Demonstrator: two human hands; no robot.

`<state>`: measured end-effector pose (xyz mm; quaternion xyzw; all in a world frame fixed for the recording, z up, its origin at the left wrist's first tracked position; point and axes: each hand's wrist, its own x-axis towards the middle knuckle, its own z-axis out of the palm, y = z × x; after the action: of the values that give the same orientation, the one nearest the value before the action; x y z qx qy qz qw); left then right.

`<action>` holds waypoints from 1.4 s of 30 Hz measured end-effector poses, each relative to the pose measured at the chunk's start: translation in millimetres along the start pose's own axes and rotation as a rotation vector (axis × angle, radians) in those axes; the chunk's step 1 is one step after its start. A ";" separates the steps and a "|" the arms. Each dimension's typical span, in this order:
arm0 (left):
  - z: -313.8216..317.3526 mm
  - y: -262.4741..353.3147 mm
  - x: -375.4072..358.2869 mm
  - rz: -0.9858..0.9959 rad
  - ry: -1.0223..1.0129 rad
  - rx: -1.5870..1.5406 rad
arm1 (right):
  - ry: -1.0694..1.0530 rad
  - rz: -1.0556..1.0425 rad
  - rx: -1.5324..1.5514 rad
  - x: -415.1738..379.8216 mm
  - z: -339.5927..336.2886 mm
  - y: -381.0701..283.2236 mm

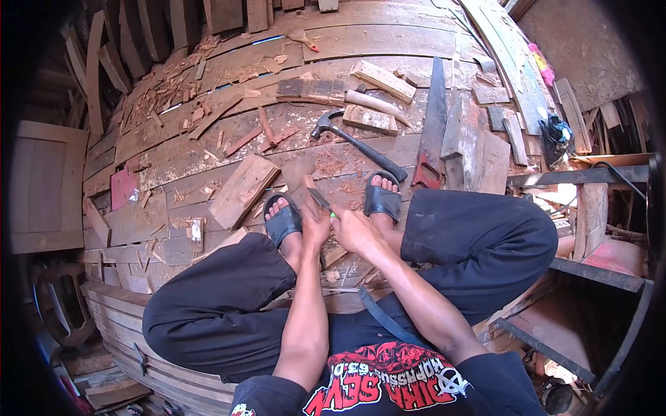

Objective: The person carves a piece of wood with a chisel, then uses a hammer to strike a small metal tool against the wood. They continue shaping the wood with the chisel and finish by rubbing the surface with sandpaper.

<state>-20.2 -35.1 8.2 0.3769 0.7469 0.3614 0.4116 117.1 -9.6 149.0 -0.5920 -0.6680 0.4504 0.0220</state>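
Wore a dark short-sleeved T-shirt (416, 378) with bold red-and-white lettering and a circled white A, loose black trousers (479, 239), a dark strap (390, 320) and black open-toed sandals (383, 202).

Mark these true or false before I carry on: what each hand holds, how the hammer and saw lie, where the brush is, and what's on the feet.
1. The left hand holds a small piece of wood. True.
2. The right hand is empty. False: its fingers are closed round a bladed tool with a bit of green showing.
3. The saw lies with its red handle end toward the person. True.
4. The hammer lies on top of the saw. False: it lies on the floorboards, left of the saw.
5. The brush lies between the feet. False: it is farther off, beyond the hammer.
6. Both feet wear dark sandals. True.
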 end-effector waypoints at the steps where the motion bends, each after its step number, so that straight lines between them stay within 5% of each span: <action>1: -4.1 8.0 2.5 0.032 -0.020 0.030 | -0.018 0.002 -0.033 -7.8 -9.1 -7.8; 11: 0.2 6.5 5.5 0.031 -0.083 -0.016 | 0.044 -0.004 -0.315 -26.8 15.7 -11.7; 16: -8.6 15.9 0.6 0.020 -0.128 0.037 | 0.015 0.010 -0.241 -17.6 14.6 -9.2; 20: 6.3 -11.4 3.7 0.113 -0.010 0.102 | 0.100 0.033 0.117 -2.0 16.8 4.5; 28: -10.0 -12.8 5.6 0.188 -0.055 0.041 | 0.036 0.000 -0.069 -27.1 8.1 -9.0; 32: -14.9 5.4 -2.5 -0.041 -0.094 -0.030 | 0.053 -0.018 -0.176 -26.3 25.3 -1.2; 34: -15.0 -16.9 6.0 -0.005 -0.134 -0.124 | 0.078 0.011 -0.220 -32.1 36.4 -5.8; 38: -9.4 -12.1 -0.6 0.168 -0.122 -0.191 | 0.168 -0.051 0.155 3.2 44.4 22.6; 39: -16.4 -10.6 2.1 0.057 -0.152 -0.210 | 0.197 -0.234 0.312 24.5 40.3 35.0; 42: -24.7 0.4 8.8 -0.158 -0.232 -0.354 | -0.015 -0.072 0.440 25.9 8.8 28.2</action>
<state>-45.3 -33.0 15.4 0.2781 0.6466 0.4077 0.5816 126.2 3.4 113.1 -0.5453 -0.5744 0.5886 0.1618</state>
